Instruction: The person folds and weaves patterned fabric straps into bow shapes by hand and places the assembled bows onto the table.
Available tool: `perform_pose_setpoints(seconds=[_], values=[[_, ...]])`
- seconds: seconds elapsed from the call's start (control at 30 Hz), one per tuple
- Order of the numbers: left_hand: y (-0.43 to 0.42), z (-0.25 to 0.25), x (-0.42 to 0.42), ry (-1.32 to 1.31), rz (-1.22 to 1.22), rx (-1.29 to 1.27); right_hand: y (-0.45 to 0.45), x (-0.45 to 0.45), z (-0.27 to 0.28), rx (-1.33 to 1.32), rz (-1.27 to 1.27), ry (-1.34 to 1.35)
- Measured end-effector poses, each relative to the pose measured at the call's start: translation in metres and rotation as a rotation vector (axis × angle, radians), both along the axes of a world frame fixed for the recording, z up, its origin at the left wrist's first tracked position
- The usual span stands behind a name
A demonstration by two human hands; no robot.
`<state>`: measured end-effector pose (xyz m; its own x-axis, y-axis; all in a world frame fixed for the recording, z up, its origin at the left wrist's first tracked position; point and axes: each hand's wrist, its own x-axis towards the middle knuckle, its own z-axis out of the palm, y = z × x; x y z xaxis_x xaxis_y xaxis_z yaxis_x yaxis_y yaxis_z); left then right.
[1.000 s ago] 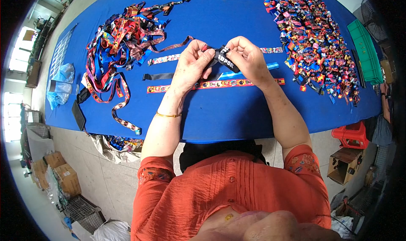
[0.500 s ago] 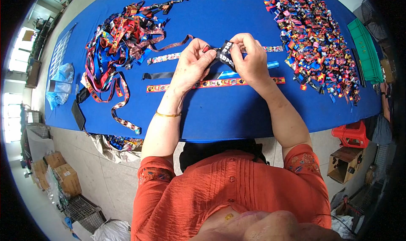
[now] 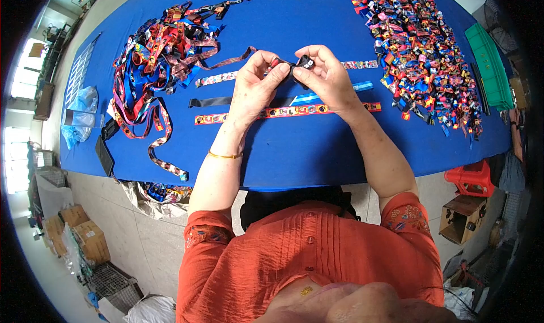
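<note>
Between both hands, above the table, is a black ribbon [image 3: 305, 64] with some white print, bunched and folded at its middle. My left hand [image 3: 259, 84] pinches its left part between thumb and forefinger; a small red bit shows by these fingertips. My right hand [image 3: 330, 80] is closed on the folded right part. Beneath the hands lie flat strips: a white patterned strip [image 3: 361, 64], a dark grey strip [image 3: 211, 102], a blue and white strip [image 3: 309, 98] and a red and yellow picture strip [image 3: 294, 112]. My hands partly cover them.
A tangled heap of lanyards [image 3: 153, 56] lies to the left on the blue tablecloth [image 3: 294, 153]. At right spreads a long pile of small colourful folded ribbon pieces [image 3: 422, 56], with a green crate [image 3: 488, 68] beyond it. A red stool [image 3: 471, 178] stands past the right edge.
The black ribbon's lettered part, spread flat before, is now folded up and mostly turned from view. My right hand's fingers have shifted around it; my left hand keeps its pinch.
</note>
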<state>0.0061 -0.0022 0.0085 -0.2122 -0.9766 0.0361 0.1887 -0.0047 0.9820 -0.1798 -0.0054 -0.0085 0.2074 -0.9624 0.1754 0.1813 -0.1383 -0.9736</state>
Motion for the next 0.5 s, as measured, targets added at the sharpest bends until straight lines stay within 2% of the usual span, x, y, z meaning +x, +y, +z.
perform_pose_setpoints(seconds=[0.3, 0.5], values=[[0.0006, -0.0015, 0.0020, -0.007, -0.023, 0.027, 0.0050, 0.0041, 0.0055, 0.059, 0.030, 0.029], [-0.0001, -0.0062, 0.0002, 0.048, -0.023, 0.069, 0.0043, 0.0026, 0.0019, -0.021, 0.017, 0.128]])
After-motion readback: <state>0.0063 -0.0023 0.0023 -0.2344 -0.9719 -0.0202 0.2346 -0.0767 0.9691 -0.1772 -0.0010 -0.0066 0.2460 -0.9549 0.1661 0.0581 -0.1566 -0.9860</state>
